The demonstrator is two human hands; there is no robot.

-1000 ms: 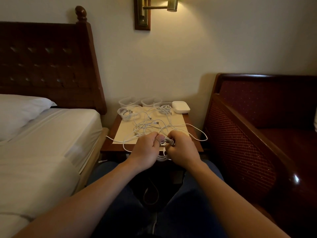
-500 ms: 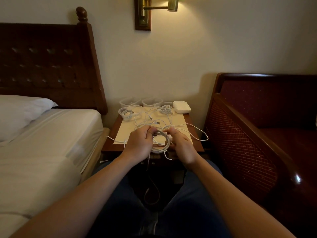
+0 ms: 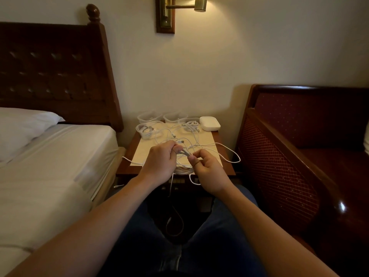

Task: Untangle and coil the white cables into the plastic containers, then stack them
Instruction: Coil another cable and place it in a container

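While mid-coil, judging by the loops bunched between both hands at the near edge of the nightstand (image 3: 127, 172). Left hand (image 3: 159, 162) curled round the small coil (image 3: 182, 170); right hand (image 3: 209, 172) pinching a strand of the white cable (image 3: 229, 150) between thumb and forefinger. Next, probably: feed slack leftward, wrap once more, mind snags. Farther on, loose cables (image 3: 185, 136) tangled over the pale mat (image 3: 209, 139). At the far edge, clear containers (image 3: 148, 129), two holding cables, and a closed white box (image 3: 209, 123) far right.

White cables (image 3: 191, 140) on cream mat (image 3: 143, 150), dark-red dotted sofa (image 3: 311, 116), white bedsheet (image 3: 60, 156).
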